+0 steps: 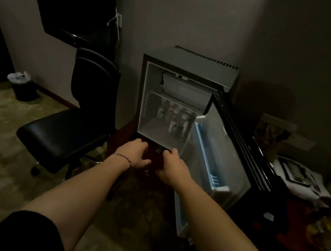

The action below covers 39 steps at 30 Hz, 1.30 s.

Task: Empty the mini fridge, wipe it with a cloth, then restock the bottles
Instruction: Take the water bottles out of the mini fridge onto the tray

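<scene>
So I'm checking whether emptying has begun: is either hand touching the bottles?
Apart. The head view shows both hands, left hand and right hand, below the fridge opening, bottles deep inside.

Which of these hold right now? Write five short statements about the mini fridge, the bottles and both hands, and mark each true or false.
1. The grey mini fridge has its door swung open. True.
2. The clear plastic bottles stand on the floor outside. False: they stand inside, under the white wire shelf.
3. The left hand holds a cloth. False: no cloth is visible.
4. The right hand is low, in front of the fridge's bottom edge. True.
5. The black office chair stands right of the fridge. False: it stands to the left.
</scene>
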Tool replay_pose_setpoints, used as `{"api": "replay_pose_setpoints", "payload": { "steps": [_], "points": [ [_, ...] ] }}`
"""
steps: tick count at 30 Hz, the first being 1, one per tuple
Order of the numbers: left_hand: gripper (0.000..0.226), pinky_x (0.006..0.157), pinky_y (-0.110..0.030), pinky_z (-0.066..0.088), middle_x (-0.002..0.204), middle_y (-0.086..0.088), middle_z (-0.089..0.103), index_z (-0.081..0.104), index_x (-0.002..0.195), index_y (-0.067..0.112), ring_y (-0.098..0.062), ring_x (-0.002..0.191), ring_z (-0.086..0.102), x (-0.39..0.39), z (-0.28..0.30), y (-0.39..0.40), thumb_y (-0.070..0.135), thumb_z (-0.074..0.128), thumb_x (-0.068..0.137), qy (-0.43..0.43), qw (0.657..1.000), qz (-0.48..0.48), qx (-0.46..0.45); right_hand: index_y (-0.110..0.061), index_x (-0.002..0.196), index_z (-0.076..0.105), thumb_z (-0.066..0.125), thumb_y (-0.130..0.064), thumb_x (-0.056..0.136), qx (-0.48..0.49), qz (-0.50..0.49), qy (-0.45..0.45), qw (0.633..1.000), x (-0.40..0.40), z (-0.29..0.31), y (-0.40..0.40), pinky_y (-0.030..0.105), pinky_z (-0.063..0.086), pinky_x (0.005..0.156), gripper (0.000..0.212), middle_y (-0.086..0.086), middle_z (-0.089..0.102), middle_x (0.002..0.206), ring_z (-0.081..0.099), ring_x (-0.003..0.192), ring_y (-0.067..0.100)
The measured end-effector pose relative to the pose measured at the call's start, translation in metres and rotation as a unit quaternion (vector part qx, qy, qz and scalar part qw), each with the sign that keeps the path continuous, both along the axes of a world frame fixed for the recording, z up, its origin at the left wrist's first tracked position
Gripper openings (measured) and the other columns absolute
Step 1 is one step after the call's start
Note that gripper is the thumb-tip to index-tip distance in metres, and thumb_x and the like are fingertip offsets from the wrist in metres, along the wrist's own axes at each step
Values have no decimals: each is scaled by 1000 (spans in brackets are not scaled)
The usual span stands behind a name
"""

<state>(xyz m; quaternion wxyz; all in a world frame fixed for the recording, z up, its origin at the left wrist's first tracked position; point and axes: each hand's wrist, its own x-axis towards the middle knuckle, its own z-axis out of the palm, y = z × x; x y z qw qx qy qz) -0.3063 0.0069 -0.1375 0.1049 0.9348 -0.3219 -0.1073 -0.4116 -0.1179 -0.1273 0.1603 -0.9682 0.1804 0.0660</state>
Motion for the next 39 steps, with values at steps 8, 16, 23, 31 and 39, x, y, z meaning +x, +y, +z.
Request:
{"api": "replay_pose_setpoints", "payload": {
  "steps": [8, 16, 23, 31, 39],
  "points": [
    [60, 97, -40, 49, 132, -5, 47, 49, 131, 17, -24, 116, 54, 157, -6, -73, 52, 65, 85, -8, 999, -49, 8, -18, 132, 43, 70, -33, 87, 6, -81, -17, 997, 146, -19, -65, 46, 52, 91, 54, 8, 34, 133, 57, 113, 32],
    [59, 99, -41, 47, 134, -9, 49, 47, 134, 18, -28, 119, 52, 246, -25, -171, 53, 60, 87, 18, 991, -124, 40, -14, 131, 50, 68, -33, 90, 22, -163, 24, 986, 229, -30, -137, 41, 49, 95, 48, 13, 47, 135, 56, 119, 35],
    [71, 115, -40, 29, 157, -2, 31, 32, 150, 29, -27, 140, 34, 302, -53, -233, 55, 58, 89, 86, 968, -234, -2, -26, 145, 43, 52, -46, 98, 130, -287, -2, 949, 282, -48, -183, 43, 39, 109, 52, 10, 41, 153, 46, 133, 34],
    [45, 104, -38, 41, 139, -7, 53, 54, 134, 25, -26, 125, 51, 343, -69, -250, 43, 59, 93, 126, 961, -247, -10, -22, 145, 46, 60, -37, 97, 143, -297, 11, 944, 307, -63, -203, 40, 36, 112, 52, 10, 45, 150, 44, 135, 30],
    [35, 97, -27, 35, 135, 0, 55, 57, 129, 32, -24, 125, 50, 332, -86, -250, 44, 53, 95, 123, 955, -263, -62, -18, 147, 44, 59, -32, 97, 149, -302, 12, 941, 305, -80, -194, 37, 37, 110, 54, 7, 43, 149, 43, 135, 30]
  ]
}}
